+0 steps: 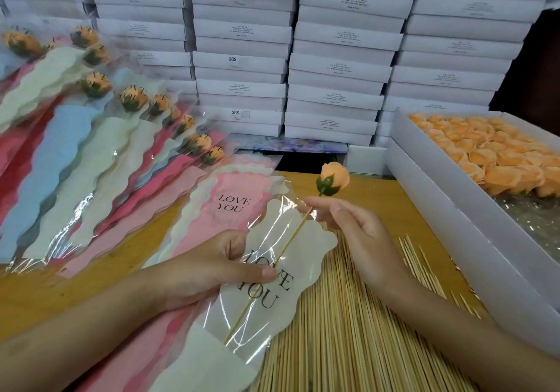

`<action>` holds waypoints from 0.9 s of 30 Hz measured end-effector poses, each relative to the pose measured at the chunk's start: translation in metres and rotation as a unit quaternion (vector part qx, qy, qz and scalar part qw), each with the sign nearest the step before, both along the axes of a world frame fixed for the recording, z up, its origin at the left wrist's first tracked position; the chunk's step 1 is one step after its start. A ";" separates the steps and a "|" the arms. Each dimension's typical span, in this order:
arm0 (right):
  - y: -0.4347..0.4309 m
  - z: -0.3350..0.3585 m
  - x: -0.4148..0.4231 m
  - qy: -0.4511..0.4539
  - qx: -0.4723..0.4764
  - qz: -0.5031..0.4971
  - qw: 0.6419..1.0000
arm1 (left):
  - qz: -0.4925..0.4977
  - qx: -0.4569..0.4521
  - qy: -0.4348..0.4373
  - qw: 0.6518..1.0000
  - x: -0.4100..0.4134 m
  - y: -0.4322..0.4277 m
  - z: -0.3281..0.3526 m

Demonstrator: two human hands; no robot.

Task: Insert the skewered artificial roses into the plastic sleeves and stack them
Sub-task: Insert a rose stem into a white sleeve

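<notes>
— How far along are you?
— Your right hand (357, 228) pinches the skewer (272, 264) in its fingers (321, 202), just under the rose (333, 177). The tip is deep inside the cream sleeve (291, 240), which your left hand (209, 270) grips.
— And the rest?
— Filled sleeves (100, 124) fan across the counter (378, 191). This rose isn't seated or stacked yet (the box of rose heads (485, 146) looks nearly full).

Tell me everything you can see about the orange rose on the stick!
The rose is a peach-orange bud with a green base, stuck on a thin wooden skewer. It tilts, bud up and right. The right hand pinches the skewer below the bud. The skewer's lower part sits inside the clear sleeve that the left hand holds.
</notes>
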State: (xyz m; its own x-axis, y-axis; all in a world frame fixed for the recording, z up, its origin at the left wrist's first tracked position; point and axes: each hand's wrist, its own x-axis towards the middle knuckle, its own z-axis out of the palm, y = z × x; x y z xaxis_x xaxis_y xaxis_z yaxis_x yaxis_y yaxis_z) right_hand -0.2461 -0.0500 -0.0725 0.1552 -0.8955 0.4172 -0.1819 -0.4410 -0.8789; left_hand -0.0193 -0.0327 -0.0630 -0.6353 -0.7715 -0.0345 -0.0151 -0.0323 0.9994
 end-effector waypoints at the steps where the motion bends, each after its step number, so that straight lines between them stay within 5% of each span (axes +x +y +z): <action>1: 0.000 0.000 0.000 -0.009 0.001 0.003 1.000 | 0.007 -0.006 -0.002 1.000 0.000 -0.001 -0.001; 15: -0.013 0.000 -0.008 -0.233 0.177 -0.079 0.953 | 0.016 0.013 0.006 1.000 -0.001 -0.001 0.000; 27: -0.013 -0.003 -0.011 -0.127 0.078 -0.092 0.984 | 0.018 0.040 -0.009 0.999 0.001 -0.005 -0.005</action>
